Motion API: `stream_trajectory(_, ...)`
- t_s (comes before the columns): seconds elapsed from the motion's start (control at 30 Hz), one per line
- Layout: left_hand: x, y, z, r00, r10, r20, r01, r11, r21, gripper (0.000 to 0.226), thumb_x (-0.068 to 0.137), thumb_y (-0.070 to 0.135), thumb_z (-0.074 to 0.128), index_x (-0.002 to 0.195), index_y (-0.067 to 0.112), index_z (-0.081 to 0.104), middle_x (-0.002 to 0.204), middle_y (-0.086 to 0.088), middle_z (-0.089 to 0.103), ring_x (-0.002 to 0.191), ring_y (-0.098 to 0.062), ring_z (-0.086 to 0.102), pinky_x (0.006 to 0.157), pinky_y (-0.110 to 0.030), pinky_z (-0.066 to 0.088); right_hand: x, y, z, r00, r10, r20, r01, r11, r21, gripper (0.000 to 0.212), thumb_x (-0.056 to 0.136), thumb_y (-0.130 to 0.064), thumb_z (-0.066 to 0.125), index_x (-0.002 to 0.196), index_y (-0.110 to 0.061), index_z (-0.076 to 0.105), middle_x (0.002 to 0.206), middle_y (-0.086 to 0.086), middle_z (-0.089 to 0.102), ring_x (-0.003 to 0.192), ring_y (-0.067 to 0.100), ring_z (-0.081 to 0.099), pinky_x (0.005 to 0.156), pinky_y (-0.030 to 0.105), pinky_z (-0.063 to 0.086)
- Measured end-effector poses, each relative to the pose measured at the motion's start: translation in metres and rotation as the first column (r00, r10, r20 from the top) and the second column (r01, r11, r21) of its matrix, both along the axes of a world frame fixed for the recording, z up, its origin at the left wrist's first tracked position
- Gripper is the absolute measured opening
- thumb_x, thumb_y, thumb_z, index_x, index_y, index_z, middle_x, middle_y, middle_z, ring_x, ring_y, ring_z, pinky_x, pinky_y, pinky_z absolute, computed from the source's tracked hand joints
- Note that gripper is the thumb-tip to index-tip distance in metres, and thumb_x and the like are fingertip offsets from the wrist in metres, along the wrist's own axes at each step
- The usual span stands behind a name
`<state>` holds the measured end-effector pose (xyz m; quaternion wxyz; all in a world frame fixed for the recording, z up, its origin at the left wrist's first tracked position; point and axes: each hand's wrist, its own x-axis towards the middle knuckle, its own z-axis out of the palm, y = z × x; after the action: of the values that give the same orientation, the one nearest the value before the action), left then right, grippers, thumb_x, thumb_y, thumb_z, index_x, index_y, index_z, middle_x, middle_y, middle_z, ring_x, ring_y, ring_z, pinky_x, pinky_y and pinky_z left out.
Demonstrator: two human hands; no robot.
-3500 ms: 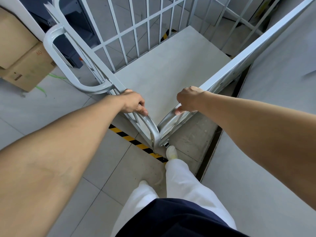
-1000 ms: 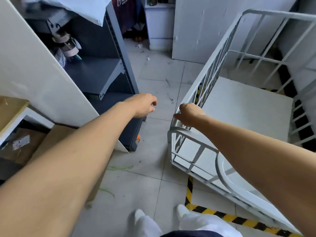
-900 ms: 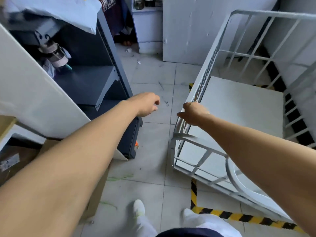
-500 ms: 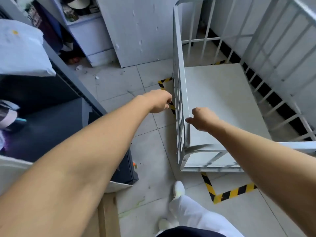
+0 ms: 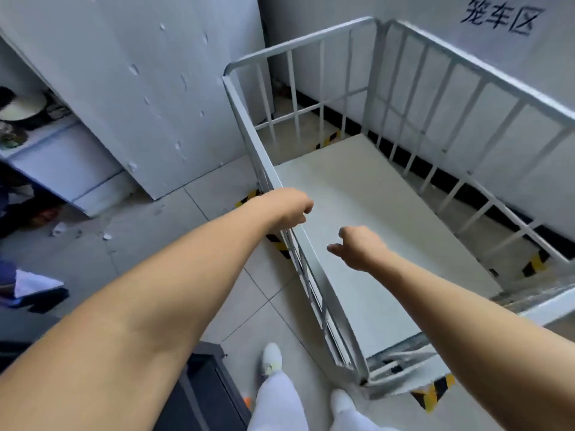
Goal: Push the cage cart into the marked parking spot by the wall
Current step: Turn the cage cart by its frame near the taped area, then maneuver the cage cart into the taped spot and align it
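Observation:
The white metal cage cart (image 5: 373,194) stands with nothing on its deck, close to the wall (image 5: 466,57) that bears painted characters (image 5: 501,20). Yellow-and-black floor tape (image 5: 432,395) shows at its corners, with another piece of tape (image 5: 535,265) on the wall side. My left hand (image 5: 287,209) is curled over the top rail of the cart's left side (image 5: 249,119). My right hand (image 5: 357,248) hovers above the deck, loosely curled, touching nothing.
A tall grey panel (image 5: 155,88) stands left of the cart, with a low white cabinet (image 5: 62,160) beside it. A dark shelf unit (image 5: 205,396) is at my lower left. My feet (image 5: 270,359) stand on the tiled floor beside the cart's near corner.
I have walked round from the cart's end to its left side, with the cart now against the wall. My right hand has let go of the rail; my left hand has moved onto it.

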<state>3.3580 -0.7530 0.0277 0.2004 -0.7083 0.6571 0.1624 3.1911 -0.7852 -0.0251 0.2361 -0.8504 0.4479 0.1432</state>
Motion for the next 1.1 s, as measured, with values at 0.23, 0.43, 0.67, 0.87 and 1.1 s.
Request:
stream_trajectory(0.23,0.063,-0.101,-0.02,0.956,-0.293,0.01,0.292,0.954,0.065,0.033,0.099,0.023,0.047,0.131,0.013,0.052,0.13,-0.009,0.056,0.117,-0.031,0.053,0.095,-0.04,0.047,0.044,-0.05,-0.011,0.962,-0.272,-0.04,0.273,0.962,0.031,0.043,0.096,-0.044,0.049,0.116,-0.007,0.056,0.118,0.015,0.063,0.11,0.033,0.059,0.079,0.035,0.046)
stream_trajectory(0.43,0.096,-0.162,-0.015,0.907,-0.419,-0.039,0.42,0.905,0.071,0.034,0.099,0.022,0.048,0.131,0.013,0.053,0.131,-0.008,0.056,0.118,-0.03,0.054,0.096,-0.04,0.047,0.077,-0.079,-0.003,0.901,-0.427,-0.079,0.432,0.9,0.059,0.045,0.095,-0.045,0.05,0.122,-0.01,0.055,0.124,0.013,0.061,0.115,0.032,0.056,0.087,0.036,0.047)
stream_trajectory(0.67,0.085,-0.2,-0.027,0.848,-0.525,-0.076,0.529,0.847,0.053,0.032,0.099,0.024,0.05,0.129,0.013,0.055,0.129,-0.008,0.058,0.117,-0.03,0.055,0.096,-0.04,0.047,0.08,-0.114,-0.009,0.836,-0.542,-0.084,0.548,0.834,0.072,0.047,0.094,-0.046,0.051,0.123,-0.009,0.057,0.124,0.012,0.062,0.113,0.032,0.058,0.089,0.037,0.05)
stream_trajectory(0.87,0.079,-0.233,-0.039,0.75,-0.651,-0.114,0.66,0.748,0.069,0.032,0.098,0.027,0.05,0.127,0.015,0.056,0.131,-0.008,0.056,0.118,-0.031,0.054,0.095,-0.038,0.045,0.083,-0.121,-0.017,0.742,-0.658,-0.128,0.669,0.738,0.086,0.044,0.094,-0.045,0.052,0.114,-0.008,0.059,0.119,0.014,0.063,0.11,0.033,0.059,0.082,0.035,0.048)
stream_trajectory(1.1,0.095,-0.268,-0.034,0.464,-0.872,-0.156,0.884,0.468,0.014,0.033,0.097,0.03,0.051,0.126,0.015,0.056,0.129,-0.007,0.057,0.117,-0.029,0.054,0.092,-0.035,0.044,0.124,-0.102,-0.019,0.471,-0.873,-0.127,0.881,0.46,0.109,0.054,0.09,-0.051,0.054,0.126,-0.01,0.058,0.13,0.011,0.06,0.118,0.033,0.057,0.099,0.044,0.048)
